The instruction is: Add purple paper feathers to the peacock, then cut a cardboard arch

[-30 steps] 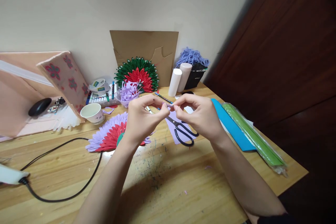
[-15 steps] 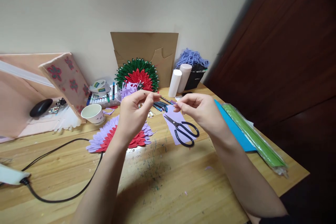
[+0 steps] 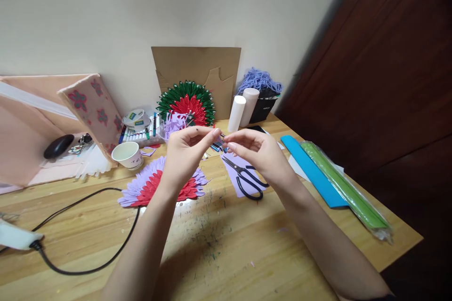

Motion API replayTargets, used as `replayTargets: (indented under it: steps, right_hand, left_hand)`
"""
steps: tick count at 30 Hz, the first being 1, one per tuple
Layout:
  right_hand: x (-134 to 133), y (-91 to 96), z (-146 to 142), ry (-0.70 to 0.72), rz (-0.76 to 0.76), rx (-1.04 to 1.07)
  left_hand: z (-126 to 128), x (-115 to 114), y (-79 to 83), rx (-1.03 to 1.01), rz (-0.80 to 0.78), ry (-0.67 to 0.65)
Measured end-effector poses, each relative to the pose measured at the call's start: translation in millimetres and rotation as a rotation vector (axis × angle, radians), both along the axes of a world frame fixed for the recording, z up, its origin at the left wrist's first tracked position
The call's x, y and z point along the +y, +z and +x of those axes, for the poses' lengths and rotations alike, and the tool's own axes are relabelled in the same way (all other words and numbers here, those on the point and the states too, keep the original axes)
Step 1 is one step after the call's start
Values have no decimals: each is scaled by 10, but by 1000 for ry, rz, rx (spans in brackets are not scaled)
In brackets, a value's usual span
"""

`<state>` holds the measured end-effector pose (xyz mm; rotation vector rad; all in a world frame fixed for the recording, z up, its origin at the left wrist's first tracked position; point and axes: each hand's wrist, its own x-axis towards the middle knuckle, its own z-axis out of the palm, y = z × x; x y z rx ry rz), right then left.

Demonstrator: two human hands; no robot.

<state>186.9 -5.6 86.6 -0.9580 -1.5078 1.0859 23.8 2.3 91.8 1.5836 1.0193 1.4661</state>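
Note:
My left hand [image 3: 185,153] and my right hand [image 3: 259,153] are raised above the wooden table [image 3: 226,249], fingertips almost meeting. Both pinch a very small piece, possibly purple paper, that I cannot make out clearly. Below my left hand lies a flat fan-shaped flower of purple and red paper petals [image 3: 155,188]. Black scissors [image 3: 247,179] rest on a purple paper sheet [image 3: 237,175] under my right hand. Several pens lie just behind my fingertips.
A green and red paper flower [image 3: 186,102] leans on cardboard [image 3: 197,68] at the wall. A paper cup [image 3: 127,155], marker box [image 3: 138,134], two white rolls [image 3: 242,108], blue [image 3: 312,169] and green [image 3: 348,190] paper rolls, a glue gun [image 3: 16,240] with black cord [image 3: 88,263] lie around.
My hands, which touched a second ago, drew apart and have come back together. The view has shifted slightly.

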Motion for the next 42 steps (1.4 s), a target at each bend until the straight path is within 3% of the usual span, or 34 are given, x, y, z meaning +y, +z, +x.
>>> replayTargets:
  steps: [5, 10, 22, 31, 42]
  right_hand:
    - [-119, 1, -70, -185, 212, -156]
    - [-125, -34, -77, -256, 292, -243]
    - [-101, -54, -65, -259, 356, -277]
    - [-112, -44, -90, -357, 618, -404]
    - [-89, -58, -68, -403, 738, -495]
  left_hand:
    - [33, -10, -19, -6, -30, 10]
    - [70, -25, -10, -17, -56, -35]
    - [9, -13, 1, 19, -81, -48]
    - [43, -39, 7, 11, -87, -8]
    - [37, -40, 22, 39, -105, -35]
